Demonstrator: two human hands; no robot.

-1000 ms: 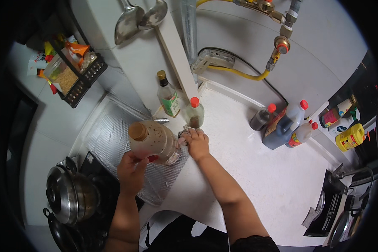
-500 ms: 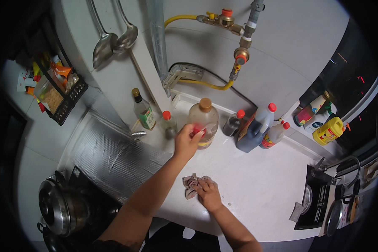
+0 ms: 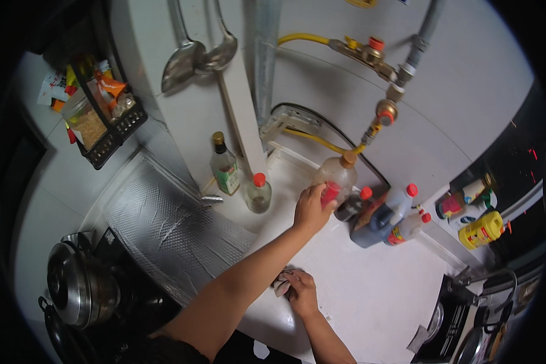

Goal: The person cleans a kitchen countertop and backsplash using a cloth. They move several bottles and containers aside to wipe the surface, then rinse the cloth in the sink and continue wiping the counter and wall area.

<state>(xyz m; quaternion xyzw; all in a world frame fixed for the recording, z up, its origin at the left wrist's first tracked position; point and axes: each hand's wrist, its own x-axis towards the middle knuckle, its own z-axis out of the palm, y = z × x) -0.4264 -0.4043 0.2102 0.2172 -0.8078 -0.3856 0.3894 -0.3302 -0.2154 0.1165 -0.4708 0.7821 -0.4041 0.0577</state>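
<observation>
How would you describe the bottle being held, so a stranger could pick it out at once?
Follow the yellow hose down the white wall to the counter. Beneath its lower end stands a clear plastic bottle, gripped by the left hand. Unlike its red-capped neighbours, its cap is tan.

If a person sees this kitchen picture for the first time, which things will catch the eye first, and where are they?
The eye goes first to the left hand, stretched across the white counter and gripping a clear plastic bottle near the wall. Closer to the person, the right hand presses a crumpled cloth on the counter. Behind the bottle, a yellow hose runs along the wall, and two ladles hang at the upper left.
</observation>
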